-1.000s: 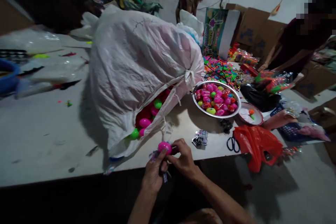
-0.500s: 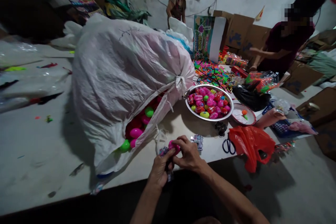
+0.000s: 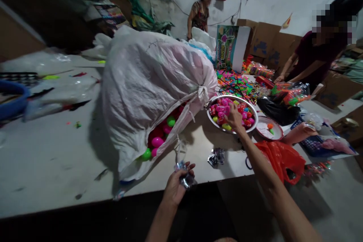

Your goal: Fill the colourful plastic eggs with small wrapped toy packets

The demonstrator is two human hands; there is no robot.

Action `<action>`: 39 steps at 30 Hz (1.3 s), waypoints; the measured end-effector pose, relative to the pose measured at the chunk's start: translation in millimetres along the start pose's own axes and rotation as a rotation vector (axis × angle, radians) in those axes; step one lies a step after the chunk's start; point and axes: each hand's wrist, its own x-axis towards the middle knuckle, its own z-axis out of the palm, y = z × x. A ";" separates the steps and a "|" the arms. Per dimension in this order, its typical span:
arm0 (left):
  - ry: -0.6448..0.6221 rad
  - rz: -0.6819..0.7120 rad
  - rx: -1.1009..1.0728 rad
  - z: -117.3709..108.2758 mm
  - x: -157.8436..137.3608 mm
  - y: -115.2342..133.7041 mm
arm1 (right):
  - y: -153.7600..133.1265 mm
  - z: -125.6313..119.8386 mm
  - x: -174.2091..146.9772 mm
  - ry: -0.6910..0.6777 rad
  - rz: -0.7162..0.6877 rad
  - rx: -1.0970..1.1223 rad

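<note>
In the head view my left hand [image 3: 177,183] is closed around several small shiny printed packets [image 3: 185,180], held just over the table's front edge. My right hand [image 3: 235,117] reaches into the metal bowl [image 3: 210,120], its fingers at a pink plastic egg [image 3: 225,110] among many coloured eggs. The fingertips partly blend with the eggs there. More of the same packets [image 3: 217,157] lie in a small pile on the table between my hands. A big white sack [image 3: 153,72] beside the bowl gapes open, showing pink and green eggs [image 3: 157,142].
Right of the bowl are a red-rimmed plate [image 3: 279,136], a red plastic bag [image 3: 280,159] partly hiding scissors [image 3: 248,163], and a blue basket [image 3: 314,149]. Colourful small pieces [image 3: 238,85] heap behind. Two people work across the table [image 3: 56,166]. A blue tub [image 3: 14,100] stands left.
My right hand has left my left hand and moved forward and right to the bowl with the pink egg. My left hand keeps the packets. The view has shifted, showing the blue tub.
</note>
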 end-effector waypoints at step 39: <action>0.208 0.438 0.380 -51.3 -41.4 21.5 | -135.7 67.2 -160.4 -0.973 0.402 1.482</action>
